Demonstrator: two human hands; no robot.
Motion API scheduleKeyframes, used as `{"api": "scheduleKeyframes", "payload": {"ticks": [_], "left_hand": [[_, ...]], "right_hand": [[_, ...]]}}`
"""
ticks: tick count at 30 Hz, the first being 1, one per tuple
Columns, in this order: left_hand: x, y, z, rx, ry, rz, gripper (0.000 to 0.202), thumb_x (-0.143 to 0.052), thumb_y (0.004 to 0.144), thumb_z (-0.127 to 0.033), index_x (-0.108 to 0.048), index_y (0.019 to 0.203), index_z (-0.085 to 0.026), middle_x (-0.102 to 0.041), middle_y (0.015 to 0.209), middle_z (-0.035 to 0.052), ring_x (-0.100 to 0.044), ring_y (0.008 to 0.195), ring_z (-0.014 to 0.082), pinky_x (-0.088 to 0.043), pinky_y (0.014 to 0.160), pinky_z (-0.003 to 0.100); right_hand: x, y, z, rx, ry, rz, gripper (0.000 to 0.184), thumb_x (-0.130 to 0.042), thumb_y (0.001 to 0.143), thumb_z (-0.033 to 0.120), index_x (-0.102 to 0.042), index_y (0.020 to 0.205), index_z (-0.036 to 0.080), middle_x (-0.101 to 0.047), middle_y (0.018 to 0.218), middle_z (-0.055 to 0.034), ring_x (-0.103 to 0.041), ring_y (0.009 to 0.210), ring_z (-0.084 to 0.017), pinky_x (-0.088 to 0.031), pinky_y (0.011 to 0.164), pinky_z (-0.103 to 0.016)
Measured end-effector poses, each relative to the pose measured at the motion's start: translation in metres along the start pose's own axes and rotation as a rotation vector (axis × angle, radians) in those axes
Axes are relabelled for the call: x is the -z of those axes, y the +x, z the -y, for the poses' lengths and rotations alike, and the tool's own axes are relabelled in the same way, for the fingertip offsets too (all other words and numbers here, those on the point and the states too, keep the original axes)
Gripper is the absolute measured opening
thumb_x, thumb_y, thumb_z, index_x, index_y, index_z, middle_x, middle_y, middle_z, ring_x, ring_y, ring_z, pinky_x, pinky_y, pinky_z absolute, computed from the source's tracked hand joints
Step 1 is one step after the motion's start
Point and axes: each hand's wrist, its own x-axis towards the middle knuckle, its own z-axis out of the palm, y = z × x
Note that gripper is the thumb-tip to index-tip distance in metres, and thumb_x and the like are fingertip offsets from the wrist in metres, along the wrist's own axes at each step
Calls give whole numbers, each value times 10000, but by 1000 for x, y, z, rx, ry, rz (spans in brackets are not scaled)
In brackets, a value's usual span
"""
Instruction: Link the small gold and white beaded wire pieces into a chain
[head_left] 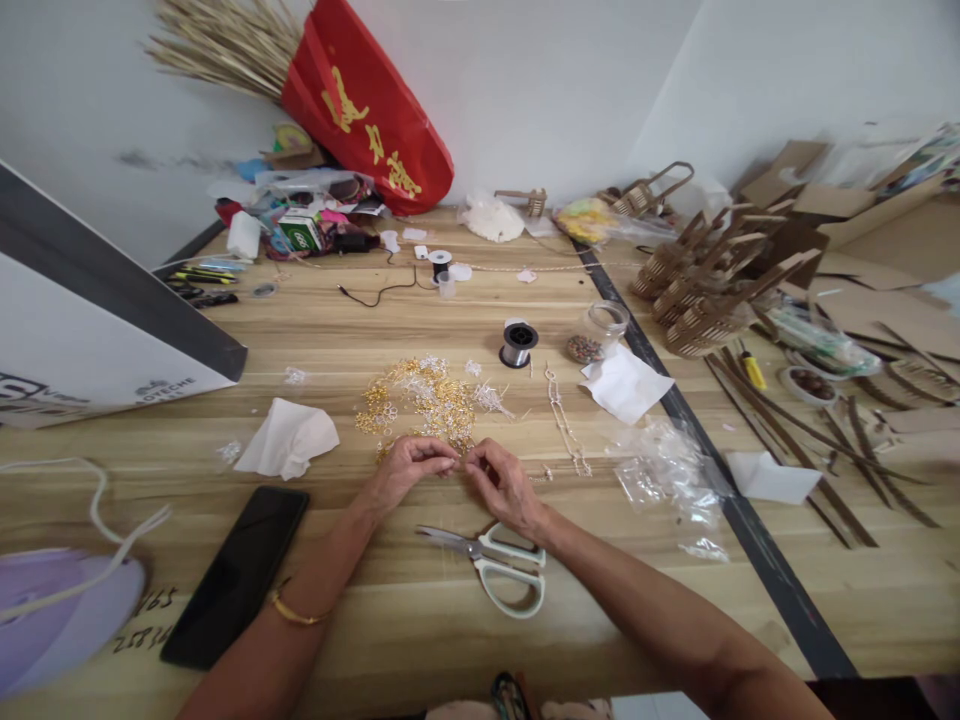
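Note:
My left hand (415,467) and my right hand (501,482) meet fingertip to fingertip at the near edge of a pile of small gold and silver jewellery findings (435,398). Both hands are closed in a pinch. Whatever lies between the fingers is too small to make out. White-handled scissors (487,558) rest on the table just below my right hand, blades pointing left. A beaded chain (564,425) is laid out to the right of the pile. Beyond it stands a spool of silver wire (518,345).
A black phone (236,575) and a crumpled tissue (289,440) lie on the left. Clear plastic bags (667,465), white paper (627,383) and a glass jar of beads (598,333) are on the right. Several small woven baskets (705,290) stand farther right.

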Motion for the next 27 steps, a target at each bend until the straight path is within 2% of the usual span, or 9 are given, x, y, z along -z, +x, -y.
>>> {"api": "scheduleKeyframes", "payload": {"ticks": [27], "left_hand": [[-1, 0, -2, -2, 5, -25, 146, -704, 682, -235, -695, 785, -132, -688, 697, 23, -593, 634, 120, -473, 650, 234]], "right_hand": [[-1, 0, -2, 5, -6, -5, 90, -456, 888, 218, -524, 848, 174, -515, 734, -13, -455, 592, -107, -369, 523, -225]]}}
